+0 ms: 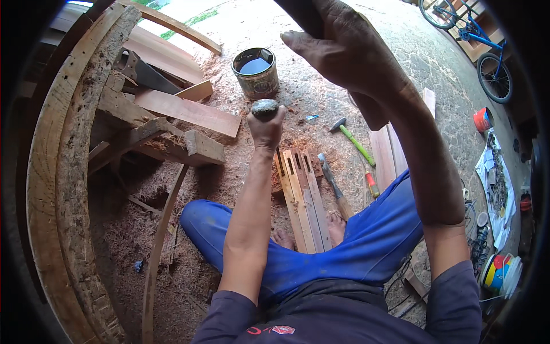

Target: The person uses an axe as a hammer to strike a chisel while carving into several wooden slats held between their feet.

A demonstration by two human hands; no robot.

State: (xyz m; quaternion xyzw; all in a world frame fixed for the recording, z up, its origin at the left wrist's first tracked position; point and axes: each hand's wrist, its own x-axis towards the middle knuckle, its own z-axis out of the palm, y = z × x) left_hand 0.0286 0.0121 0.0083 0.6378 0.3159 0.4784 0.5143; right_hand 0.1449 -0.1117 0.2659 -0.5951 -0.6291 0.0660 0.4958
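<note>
My left hand [264, 133] is closed around the worn, grey-topped handle [264, 107] of a tool, likely a chisel, held upright over several wooden strips [306, 200] with slots cut in their ends. The strips lie between my bare feet. My raised right hand [349, 60] grips a dark piece of wood [301, 12] that reaches out of view at the top. Just right of the strips lie a wide chisel [327, 175], a green-handled hammer [358, 146] and a red-handled tool [371, 183].
A curved wooden frame [71, 172] fills the left side, with a handsaw [150, 77] and loose boards [183, 109]. A bucket of liquid [256, 80] stands ahead. At right are planks [384, 149], a blue bicycle [481, 37], a red can [483, 119] and a white sheet [484, 172] holding dark items.
</note>
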